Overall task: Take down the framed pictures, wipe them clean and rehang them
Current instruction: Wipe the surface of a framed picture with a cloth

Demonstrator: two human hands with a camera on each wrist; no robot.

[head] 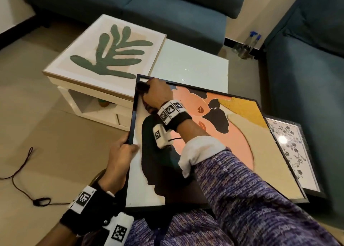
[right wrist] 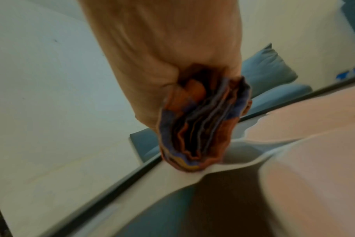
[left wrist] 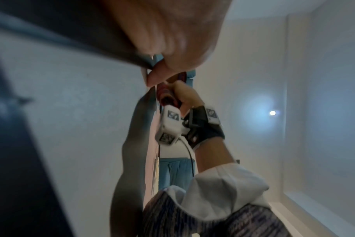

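Observation:
A large black-framed picture [head: 232, 145] with pink, black and yellow shapes lies tilted across my lap. My left hand [head: 121, 152] grips its left frame edge, thumb on the glass; the left wrist view shows that hand [left wrist: 168, 52] on the dark frame edge [left wrist: 67, 44]. My right hand [head: 156, 95] holds a folded striped cloth [head: 147, 106] and presses it on the glass near the picture's top left corner. In the right wrist view the cloth [right wrist: 201, 126] is bunched in my right hand [right wrist: 162, 56] against the glass [right wrist: 294, 144].
A picture of a green leaf [head: 109, 54] in a light frame lies on the white coffee table [head: 189, 63]. A floral picture [head: 292, 152] in a dark frame lies under the big one at right. Blue sofas [head: 307, 78] stand behind and right. Spray bottles [head: 249, 43] stand in the corner. A cable [head: 22, 180] lies on the floor.

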